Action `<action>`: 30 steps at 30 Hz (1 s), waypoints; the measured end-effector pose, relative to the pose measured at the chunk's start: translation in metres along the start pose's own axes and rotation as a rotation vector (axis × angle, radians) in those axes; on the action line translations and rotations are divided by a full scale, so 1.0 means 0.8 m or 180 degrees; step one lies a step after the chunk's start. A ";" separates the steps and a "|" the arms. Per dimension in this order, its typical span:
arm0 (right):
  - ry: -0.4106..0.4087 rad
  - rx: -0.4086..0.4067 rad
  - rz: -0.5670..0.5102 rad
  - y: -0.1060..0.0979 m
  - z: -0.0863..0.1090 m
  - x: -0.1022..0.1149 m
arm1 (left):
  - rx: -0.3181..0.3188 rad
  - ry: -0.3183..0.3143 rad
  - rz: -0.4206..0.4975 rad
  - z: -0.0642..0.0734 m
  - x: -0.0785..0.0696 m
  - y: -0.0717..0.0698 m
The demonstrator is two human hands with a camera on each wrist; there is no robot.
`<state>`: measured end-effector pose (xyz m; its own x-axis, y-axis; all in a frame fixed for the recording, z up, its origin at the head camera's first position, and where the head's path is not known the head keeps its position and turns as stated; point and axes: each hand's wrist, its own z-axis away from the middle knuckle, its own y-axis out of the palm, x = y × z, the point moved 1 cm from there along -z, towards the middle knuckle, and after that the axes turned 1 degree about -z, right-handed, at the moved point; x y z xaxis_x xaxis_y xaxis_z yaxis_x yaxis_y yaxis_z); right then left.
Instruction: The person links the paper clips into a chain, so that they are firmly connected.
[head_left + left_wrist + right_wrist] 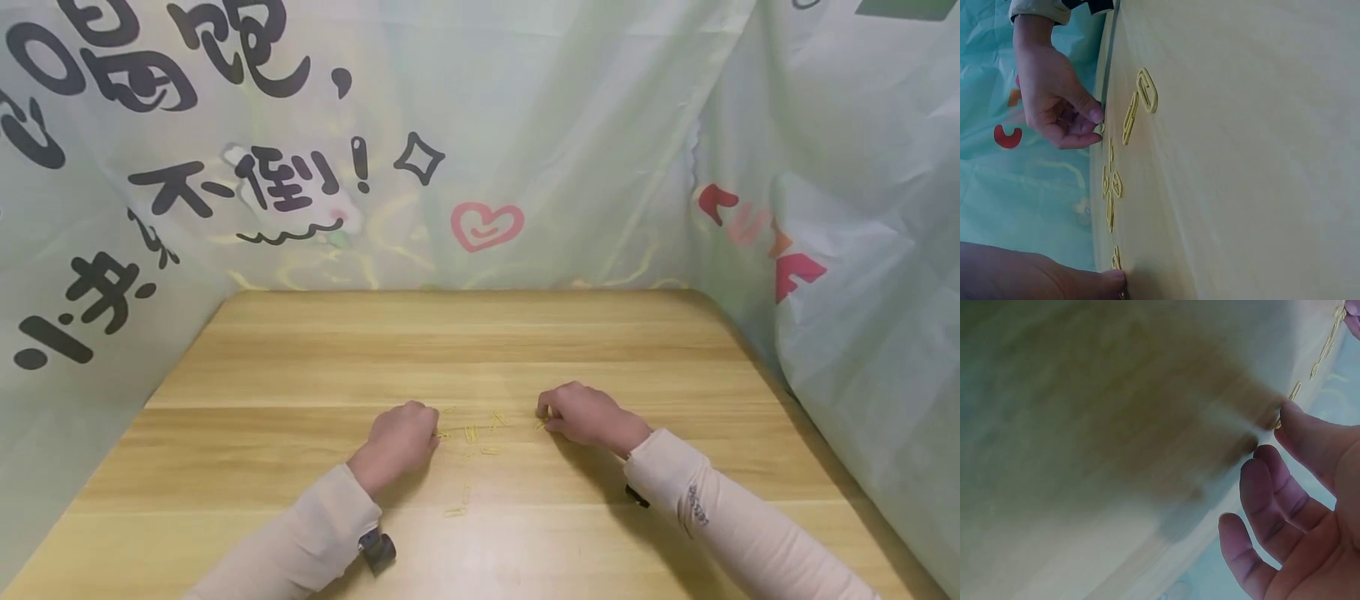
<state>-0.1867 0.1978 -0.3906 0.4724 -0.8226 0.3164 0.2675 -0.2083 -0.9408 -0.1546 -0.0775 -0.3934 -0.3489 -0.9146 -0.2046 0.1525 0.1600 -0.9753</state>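
Observation:
Small yellow paper clips lie scattered over the middle of the wooden table. My left hand is at the left side of the scatter, thumb and fingers pinching a paper clip at the tabletop; the thumb covers part of it. On the right, my right hand holds a paper clip between thumb and fingertips, close to the wood. In the right wrist view its other fingers are loosely bent, and only a bit of the clip shows at the thumb.
Nearer the front lie a few more paper clips. The wooden table is bounded at the back and sides by a printed pale green cloth. Each sleeve has a dark device at the wrist, such as the left wrist camera.

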 end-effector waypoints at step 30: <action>0.0103 0.0076 0.0061 0.002 0.000 0.007 | 0.0006 0.0064 0.0074 0.000 0.003 0.003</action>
<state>-0.1838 0.1926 -0.3901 0.4503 -0.8432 0.2938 0.2788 -0.1798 -0.9434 -0.1551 -0.0792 -0.3962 -0.3638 -0.9029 -0.2290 0.1627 0.1804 -0.9700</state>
